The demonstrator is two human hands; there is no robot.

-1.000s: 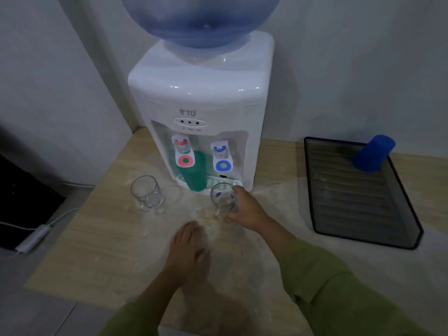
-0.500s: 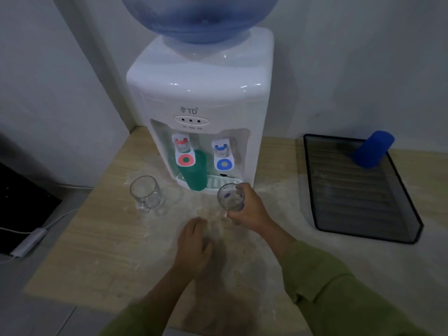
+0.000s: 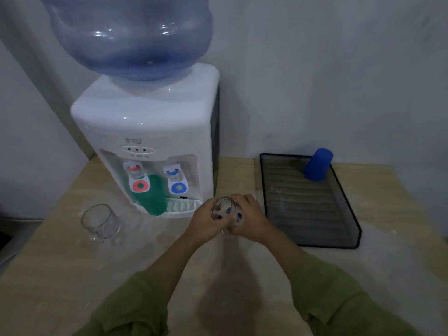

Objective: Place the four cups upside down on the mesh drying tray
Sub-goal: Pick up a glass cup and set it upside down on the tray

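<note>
I hold a clear glass cup (image 3: 227, 210) above the counter with both hands, in front of the dispenser. My left hand (image 3: 206, 221) wraps its left side and my right hand (image 3: 249, 220) its right side. A second clear glass cup (image 3: 100, 221) stands upright on the counter at the left. A green cup (image 3: 151, 197) stands under the dispenser's red tap. A blue cup (image 3: 318, 164) rests upside down in the far right corner of the black mesh drying tray (image 3: 351, 229).
A white water dispenser (image 3: 148, 132) with a large blue bottle (image 3: 128, 35) stands at the back of the wooden counter (image 3: 60, 267). Grey walls close off the back. The counter's left edge drops to the floor.
My right hand lifted the glass cup off the counter and moved it rightward. My left hand rose from the counter and joined it on the cup.
</note>
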